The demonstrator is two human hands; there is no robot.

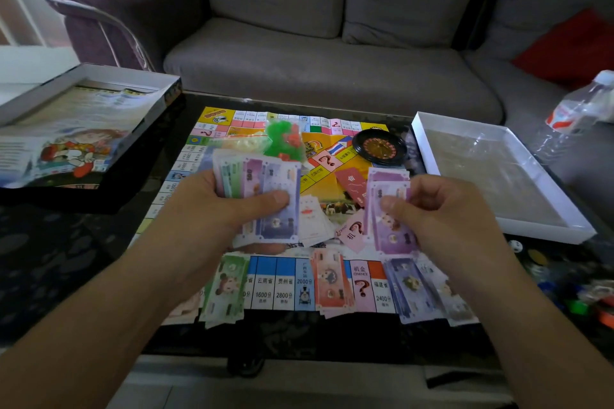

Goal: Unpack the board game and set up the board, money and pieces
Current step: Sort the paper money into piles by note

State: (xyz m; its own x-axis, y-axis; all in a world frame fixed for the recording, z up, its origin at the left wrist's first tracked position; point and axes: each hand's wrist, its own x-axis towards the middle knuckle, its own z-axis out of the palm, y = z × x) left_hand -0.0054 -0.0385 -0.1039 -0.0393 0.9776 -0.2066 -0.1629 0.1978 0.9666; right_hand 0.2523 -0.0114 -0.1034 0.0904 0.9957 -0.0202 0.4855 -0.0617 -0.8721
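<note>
The left grip (232,199) holds a fanned stack of mixed notes (262,189) with the thumb pressed across it, and the right grip (432,206) pinches a few purple notes (388,209); both hover over the game board (319,156) spread on the dark bench (66,259). Just below the grips, green (226,289), red (332,282) and blue note piles (412,289) lie along the board's near edge. Beyond them sit a bag of green pieces (282,139) and a small roulette wheel (378,144), with the white box tray (498,173) right of the right grip.
</note>
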